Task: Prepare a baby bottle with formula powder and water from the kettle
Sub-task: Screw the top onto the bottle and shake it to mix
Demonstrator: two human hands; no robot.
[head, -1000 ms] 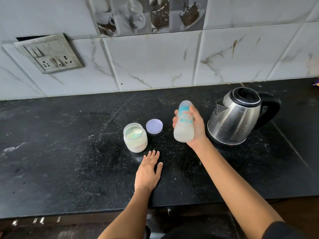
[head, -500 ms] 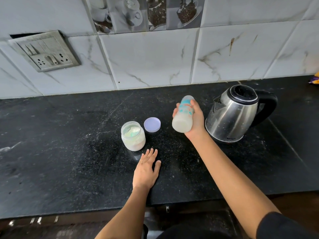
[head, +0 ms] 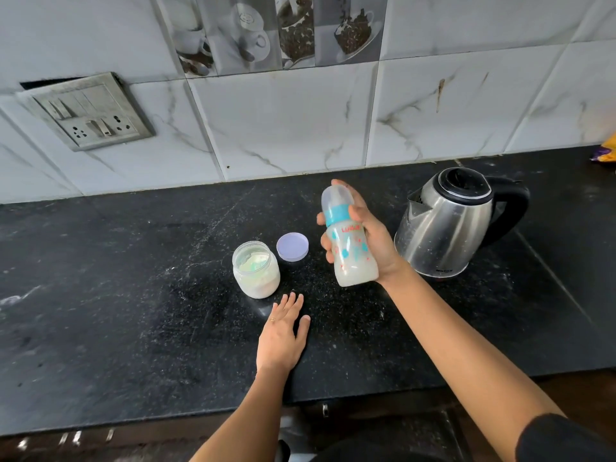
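Observation:
My right hand (head: 370,238) grips a capped baby bottle (head: 350,248) with a blue collar and milky liquid at its bottom, held upright above the black counter (head: 116,295). Left of it stands an open jar of white formula powder (head: 256,269) with a pale scoop inside. The jar's lilac lid (head: 292,246) lies flat just behind it. A steel kettle (head: 450,225) with a black handle and an open top sits right of the bottle. My left hand (head: 283,331) rests flat on the counter, fingers straight, in front of the jar.
A tiled wall rises behind the counter, with a switch and socket plate (head: 86,111) at the upper left. An orange and purple packet (head: 606,151) shows at the right edge. The counter's front edge runs below my left wrist.
The bottle in my right hand has shifted between the frames, with its cap end and base changing height and tilt. My left hand stays flat on the counter.

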